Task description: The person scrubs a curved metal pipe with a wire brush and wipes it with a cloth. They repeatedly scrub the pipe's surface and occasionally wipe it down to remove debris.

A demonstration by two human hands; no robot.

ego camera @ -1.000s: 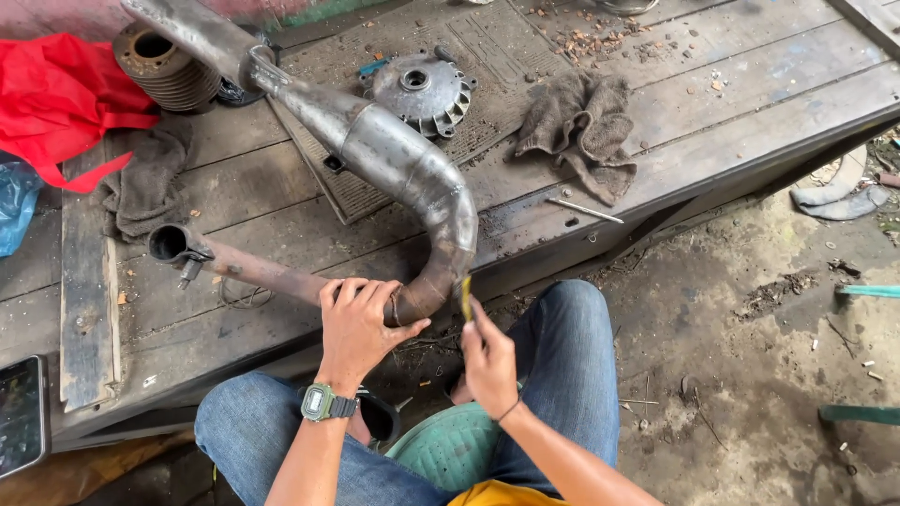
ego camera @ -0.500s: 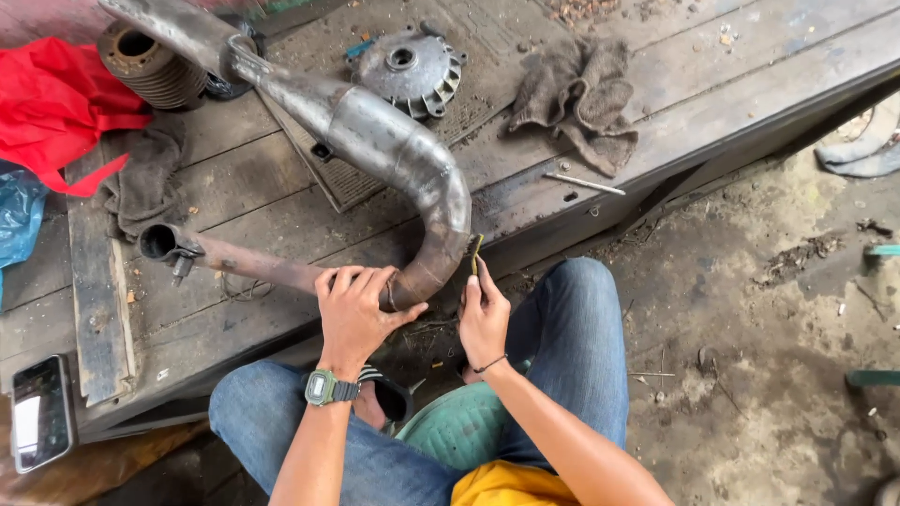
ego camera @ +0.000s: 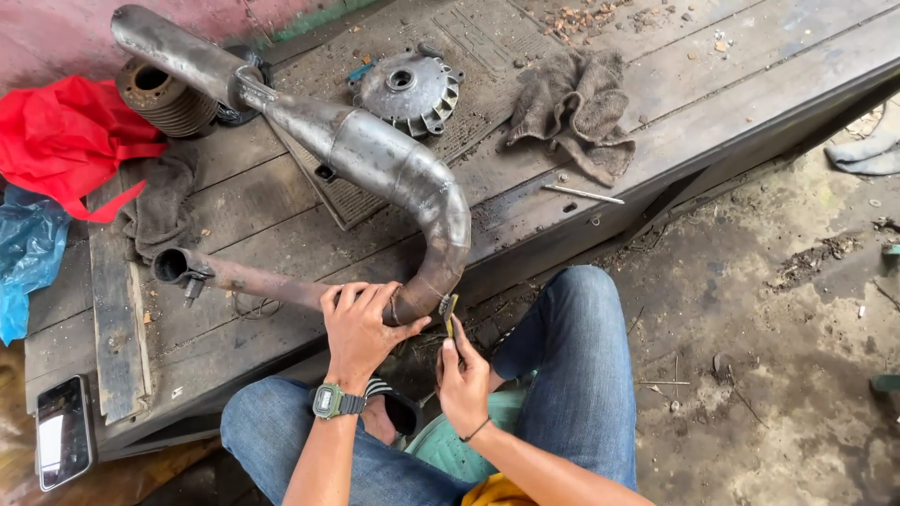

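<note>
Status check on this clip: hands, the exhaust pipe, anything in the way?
Left hand gripping exhaust pipe at its bend. Right hand holding small brush against the pipe. Pipe lies on wooden platform; nothing blocking.

Repair workshop: exhaust pipe (ego camera: 375, 159), greasy rags (ego camera: 574, 108).

Phone (ego camera: 63, 442) at counter's (ego camera: 750, 84) near-left corner, flat, dark rectangular screen with pale glare. Digital watch (ego camera: 328, 401) on left wrist, small greyish screen, dark case.

Matt, rusty metal exhaust pipe (ego camera: 375, 164); rough wooden platform (ego camera: 750, 84).
</note>
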